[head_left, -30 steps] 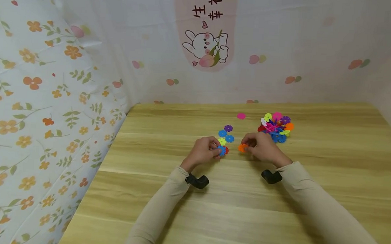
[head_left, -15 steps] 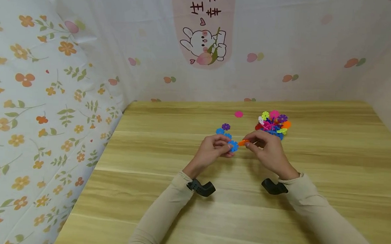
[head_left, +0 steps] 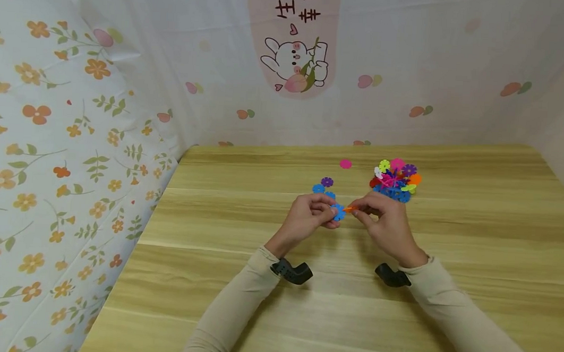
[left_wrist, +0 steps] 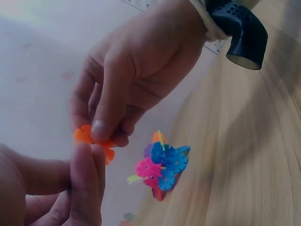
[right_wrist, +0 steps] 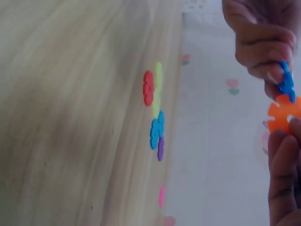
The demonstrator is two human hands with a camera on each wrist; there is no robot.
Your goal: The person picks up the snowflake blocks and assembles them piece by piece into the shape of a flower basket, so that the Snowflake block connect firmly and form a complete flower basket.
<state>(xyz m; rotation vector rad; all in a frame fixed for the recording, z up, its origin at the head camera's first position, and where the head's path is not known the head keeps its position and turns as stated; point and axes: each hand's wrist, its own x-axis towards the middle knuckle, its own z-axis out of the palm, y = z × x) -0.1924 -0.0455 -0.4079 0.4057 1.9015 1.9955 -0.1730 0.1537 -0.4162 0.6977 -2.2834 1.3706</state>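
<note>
My left hand (head_left: 303,219) pinches a blue notched snowflake disc (head_left: 339,212) between thumb and fingers. Opposite it, my right hand (head_left: 389,224) pinches an orange snowflake disc (head_left: 350,208), seen nearly edge-on from the head. In the right wrist view the blue disc (right_wrist: 286,84) stands crosswise to the orange one (right_wrist: 280,113), their edges meeting at the notches. The left wrist view shows the orange disc (left_wrist: 83,134) partly covered by fingertips, with the blue one hidden behind the left fingers (left_wrist: 84,188).
Behind my right hand sits a cluster of many-coloured discs (head_left: 397,165). Loose discs lie farther left: purple (head_left: 327,182), blue (head_left: 318,188) and pink (head_left: 345,164). Red (right_wrist: 148,88) and yellow-green (right_wrist: 157,75) ones show in the right wrist view. A printed cloth (head_left: 211,60) hangs behind the wooden table (head_left: 213,209).
The left hand has moved right with the blue disc, closing the gap to the right hand. The orange disc has turned from face-on to nearly edge-on and now meets the blue one.
</note>
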